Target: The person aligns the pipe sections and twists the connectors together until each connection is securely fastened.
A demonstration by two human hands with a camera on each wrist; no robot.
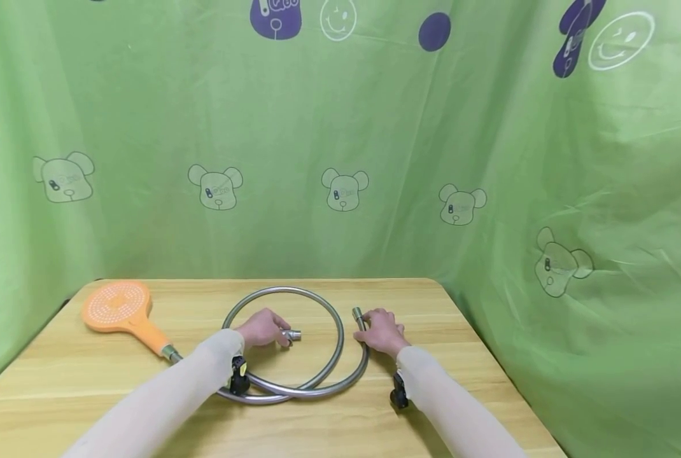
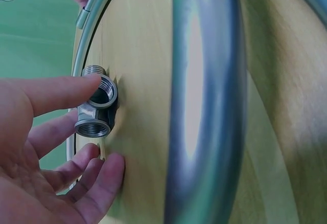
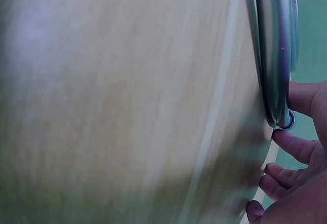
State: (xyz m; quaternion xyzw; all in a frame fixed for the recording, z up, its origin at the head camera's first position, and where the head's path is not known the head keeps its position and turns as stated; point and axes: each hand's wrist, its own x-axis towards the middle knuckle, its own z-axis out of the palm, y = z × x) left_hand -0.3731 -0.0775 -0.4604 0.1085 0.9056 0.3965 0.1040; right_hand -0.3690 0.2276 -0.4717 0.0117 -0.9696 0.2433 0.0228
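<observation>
My left hand [image 1: 264, 327] pinches a small chrome threaded tee fitting [image 1: 291, 334] inside the hose loop. In the left wrist view the thumb lies across the tee fitting [image 2: 94, 114] and the index finger is behind it; the other fingers are loosely bent near the table. To the right, my right hand [image 1: 382, 331] holds the silvery shower hose [image 1: 340, 337] just below its end nut [image 1: 357, 313]. The right wrist view shows thumb and index finger at the hose [image 3: 278, 55]. An orange shower head [image 1: 117, 308] is joined to the hose's other end.
A wooden table [image 1: 294, 432] bears everything. The hose lies coiled in its middle, crossing itself near the front and passing under the left forearm. Green curtain [image 1: 289, 235] with bear prints hangs behind and along both sides.
</observation>
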